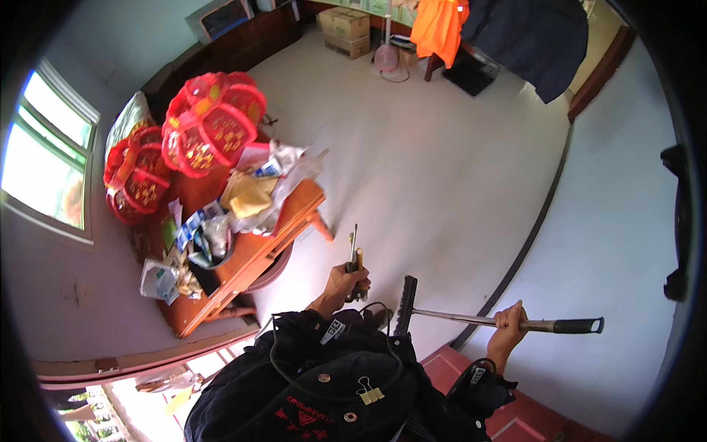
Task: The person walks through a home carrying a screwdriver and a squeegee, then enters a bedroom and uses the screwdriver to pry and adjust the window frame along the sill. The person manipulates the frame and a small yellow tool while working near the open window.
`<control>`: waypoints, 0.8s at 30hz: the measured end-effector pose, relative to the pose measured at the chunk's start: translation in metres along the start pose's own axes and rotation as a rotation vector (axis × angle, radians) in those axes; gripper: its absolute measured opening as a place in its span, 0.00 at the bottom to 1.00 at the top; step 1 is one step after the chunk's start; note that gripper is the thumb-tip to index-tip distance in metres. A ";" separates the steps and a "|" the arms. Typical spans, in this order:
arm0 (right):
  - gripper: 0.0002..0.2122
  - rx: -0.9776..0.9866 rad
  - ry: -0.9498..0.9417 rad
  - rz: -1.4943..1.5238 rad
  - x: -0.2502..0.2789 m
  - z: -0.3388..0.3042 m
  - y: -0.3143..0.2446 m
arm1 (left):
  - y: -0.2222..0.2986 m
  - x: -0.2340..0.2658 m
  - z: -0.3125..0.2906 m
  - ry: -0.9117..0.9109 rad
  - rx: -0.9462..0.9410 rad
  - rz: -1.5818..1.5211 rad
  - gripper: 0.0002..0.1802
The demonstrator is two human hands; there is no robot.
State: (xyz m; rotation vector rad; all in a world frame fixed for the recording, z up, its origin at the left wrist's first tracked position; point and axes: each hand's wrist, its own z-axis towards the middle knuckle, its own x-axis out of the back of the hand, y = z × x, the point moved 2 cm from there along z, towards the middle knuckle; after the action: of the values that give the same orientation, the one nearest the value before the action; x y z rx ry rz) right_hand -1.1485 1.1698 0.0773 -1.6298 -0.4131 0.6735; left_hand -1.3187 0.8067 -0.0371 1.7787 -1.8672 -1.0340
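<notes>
My left hand point(346, 282) is closed around a bundle of screwdrivers point(355, 261) with yellow and black handles, their metal shafts pointing up and away from me. My right hand point(509, 320) grips the metal shaft of a long-handled brush point(471, 318). Its black bristle head point(405, 303) lies near my chest and its black rubber grip point(578, 325) sticks out to the right. Both hands are held out above the pale tiled floor point(427, 162).
An orange wooden table point(254, 254) on my left is piled with papers, packets and plastic bags. Red lanterns point(210, 125) sit beyond it by a window point(44, 151). Cardboard boxes point(344, 29), a fan and hanging clothes point(530, 37) stand at the far wall. A white wall point(618, 243) rises on the right.
</notes>
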 end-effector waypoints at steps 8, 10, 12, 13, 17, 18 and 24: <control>0.20 0.063 0.180 0.002 0.050 0.127 0.000 | 0.043 -0.126 0.105 -0.070 -0.022 0.141 0.12; 0.20 0.078 0.207 -0.030 0.056 0.171 0.003 | 0.047 -0.154 0.139 -0.088 -0.017 0.094 0.12; 0.21 0.075 0.255 -0.043 0.061 0.212 0.004 | 0.055 -0.179 0.179 -0.121 -0.004 0.116 0.12; 0.21 0.069 0.281 -0.045 0.064 0.234 0.002 | 0.060 -0.195 0.199 -0.140 -0.003 0.099 0.12; 0.22 0.104 0.333 -0.075 0.075 0.329 -0.018 | 0.096 -0.272 0.277 -0.141 0.019 0.077 0.11; 0.22 0.110 0.347 -0.048 0.080 0.350 -0.022 | 0.110 -0.294 0.297 -0.160 0.005 0.085 0.11; 0.20 0.205 0.417 -0.065 0.129 0.441 -0.034 | 0.156 -0.421 0.381 -0.272 0.055 0.162 0.10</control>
State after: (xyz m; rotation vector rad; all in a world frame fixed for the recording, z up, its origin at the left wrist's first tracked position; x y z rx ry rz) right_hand -1.3270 1.5942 0.0557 -1.5049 -0.0891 0.3026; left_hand -1.6351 1.3015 -0.0868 1.5468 -2.1802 -1.2229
